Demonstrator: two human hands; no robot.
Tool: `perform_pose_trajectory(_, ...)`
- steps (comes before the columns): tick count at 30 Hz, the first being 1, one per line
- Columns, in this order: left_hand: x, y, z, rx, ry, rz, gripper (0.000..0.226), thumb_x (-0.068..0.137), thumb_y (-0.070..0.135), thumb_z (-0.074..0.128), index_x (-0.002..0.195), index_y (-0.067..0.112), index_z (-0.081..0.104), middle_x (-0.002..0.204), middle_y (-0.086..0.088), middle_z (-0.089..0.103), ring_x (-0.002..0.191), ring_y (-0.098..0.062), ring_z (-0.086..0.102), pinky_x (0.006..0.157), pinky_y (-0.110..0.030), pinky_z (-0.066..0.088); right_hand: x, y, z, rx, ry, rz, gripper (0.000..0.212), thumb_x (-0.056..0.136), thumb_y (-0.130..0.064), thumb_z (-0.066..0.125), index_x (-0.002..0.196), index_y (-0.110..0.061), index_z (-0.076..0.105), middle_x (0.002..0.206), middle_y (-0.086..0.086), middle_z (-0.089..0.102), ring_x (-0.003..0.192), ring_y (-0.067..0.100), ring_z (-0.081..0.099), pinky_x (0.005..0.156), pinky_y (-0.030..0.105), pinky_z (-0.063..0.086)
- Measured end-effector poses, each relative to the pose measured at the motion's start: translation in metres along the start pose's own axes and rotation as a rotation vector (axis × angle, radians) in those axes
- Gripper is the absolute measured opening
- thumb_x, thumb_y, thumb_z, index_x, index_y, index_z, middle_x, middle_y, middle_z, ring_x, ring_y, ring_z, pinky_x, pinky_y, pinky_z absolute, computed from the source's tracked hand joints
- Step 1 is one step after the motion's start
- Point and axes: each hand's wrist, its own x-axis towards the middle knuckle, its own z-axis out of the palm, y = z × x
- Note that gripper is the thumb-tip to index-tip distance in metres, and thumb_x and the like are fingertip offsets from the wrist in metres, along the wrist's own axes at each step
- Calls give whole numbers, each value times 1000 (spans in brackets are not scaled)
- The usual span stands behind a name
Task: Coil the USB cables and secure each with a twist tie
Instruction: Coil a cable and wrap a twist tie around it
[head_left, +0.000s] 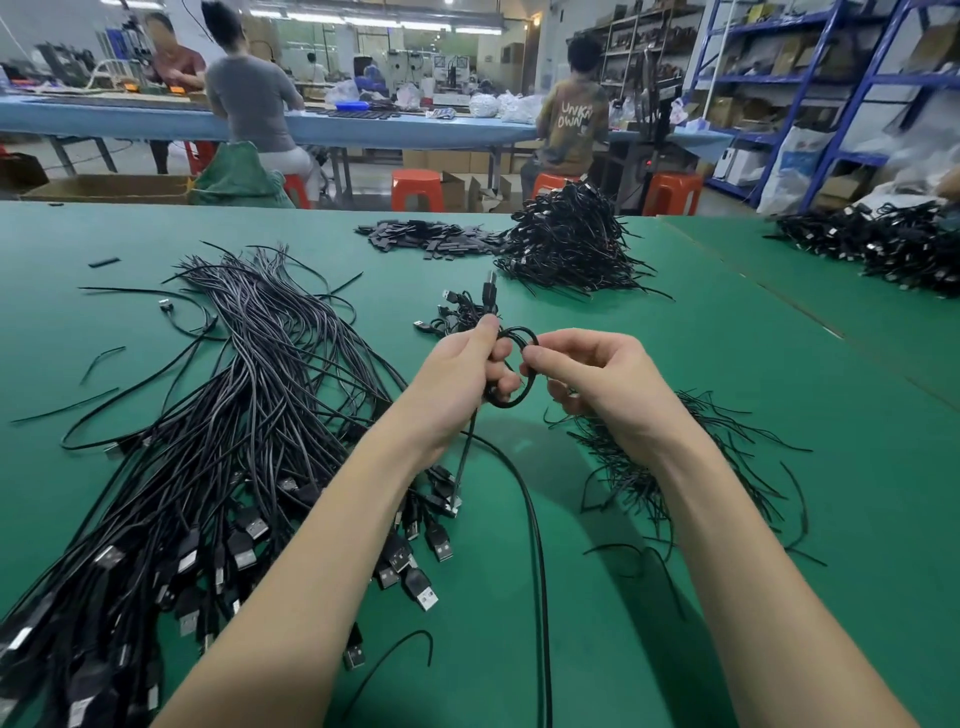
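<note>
I hold a half-coiled USB cable (511, 371) above the green counter (727, 338), between my two hands. My left hand (462, 379) grips the looped part, thumb and fingers curled round the strands, with one plug end (490, 288) sticking up past my thumb. My right hand (597, 379) pinches the loop on its right side between thumb and forefinger. The cable's loose tail (530, 509) hangs from the coil and runs down across the counter toward me. To my left lies a big bundle of uncoiled cables (234, 415), their USB plugs fanned out near my left forearm. Under my right wrist sits a heap of thin black twist ties (737, 447). Just beyond my hands lie a few coiled cables (457, 314), and farther back a tall pile of finished coils (566, 244).
</note>
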Motion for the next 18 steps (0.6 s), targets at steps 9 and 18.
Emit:
perform_pose_trajectory(9, 1, -10, 4, 687, 119, 163, 21, 107, 26, 33, 97, 14, 48, 86, 0, 61, 69, -10, 53, 57, -13, 37, 2, -1, 13, 150, 106, -47, 10, 89, -4, 76, 94, -12, 76, 72, 6, 75, 54, 10, 62, 59, 21, 57)
perform_pose_trajectory(18, -1, -10, 12, 472, -8, 70, 26, 107, 23, 30, 116, 7, 49, 104, -13, 63, 85, -28, 73, 76, -48, 61, 1, 4, 17, 89, 157, -70, 12, 90, -8, 76, 91, -18, 81, 78, 9, 77, 62, 13, 68, 71, 29, 61)
